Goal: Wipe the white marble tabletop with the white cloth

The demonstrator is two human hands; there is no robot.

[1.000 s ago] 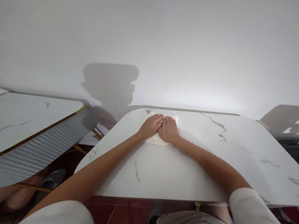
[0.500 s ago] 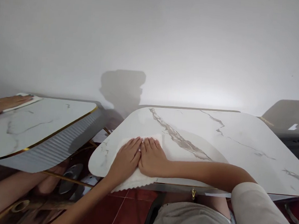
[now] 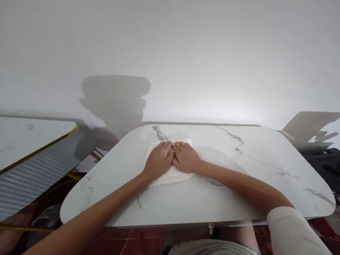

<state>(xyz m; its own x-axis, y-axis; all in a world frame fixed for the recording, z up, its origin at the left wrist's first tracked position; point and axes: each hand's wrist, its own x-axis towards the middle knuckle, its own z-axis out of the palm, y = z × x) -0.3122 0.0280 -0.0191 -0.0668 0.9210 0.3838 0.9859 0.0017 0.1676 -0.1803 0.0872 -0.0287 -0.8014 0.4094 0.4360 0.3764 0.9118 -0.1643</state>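
A white cloth with a scalloped edge lies on the white marble table, left of its middle. My left hand and my right hand lie flat on the cloth side by side, thumbs touching, fingers stretched toward the wall. Most of the cloth is hidden under both palms; only its near edge and far corner show.
A second marble table with a gold rim and ribbed side stands to the left, across a narrow gap. A black device sits at the right beyond the table's edge. A white wall rises right behind. Red floor tiles show below.
Both hands slid the cloth from the table's far side to its near left edge, then pushed it away again toward the wall. The other person's hand on the left table is out of view.
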